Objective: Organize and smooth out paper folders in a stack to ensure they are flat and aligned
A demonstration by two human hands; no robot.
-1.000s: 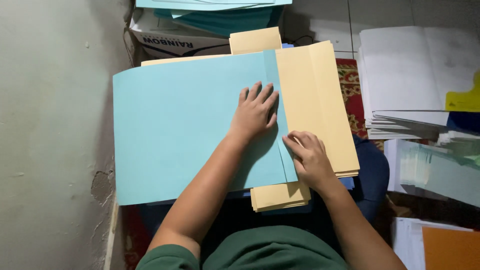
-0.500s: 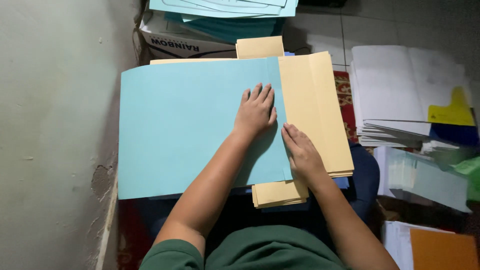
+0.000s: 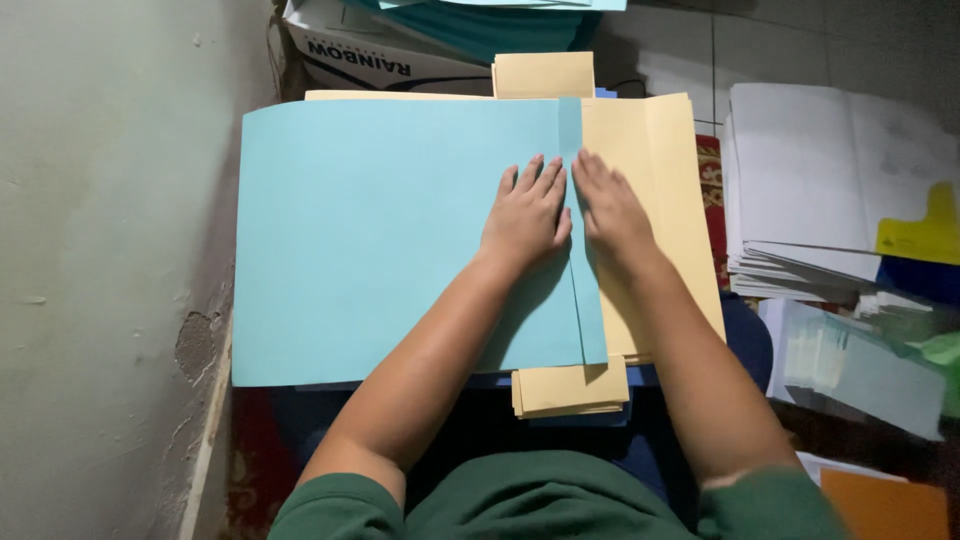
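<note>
1. The left hand (image 3: 527, 215) lies palm down on the light blue sheet (image 3: 400, 240), fingers straight and close together, pointing away from the person. It pinches nothing; it presses flat.
2. The right hand (image 3: 612, 212) lies flat just beside the left hand, thumbs nearly touching, fingers together and pointing the same way. It holds nothing.
3. Between the two hands runs a narrow folded strip (image 3: 585, 250) along the blue sheet's right edge; the right hand's inner side rests on or against it, and its outer side lies on the cream paper stack (image 3: 665, 200).
4. The blue sheet spreads wide to the left of the left hand and covers most of the cream stack, which shows to the right of the right hand, and as small tabs beyond the fingertips and near the wrists.
5. Far right of the right hand stand piles of white paper (image 3: 830, 180) with a yellow piece (image 3: 920, 235) on them.
6. Beyond the fingertips sits a cardboard box (image 3: 370, 60) with teal sheets (image 3: 490, 25) on top.
7. Left of the left arm is a grey wall (image 3: 110, 250) with chipped paint.
</note>
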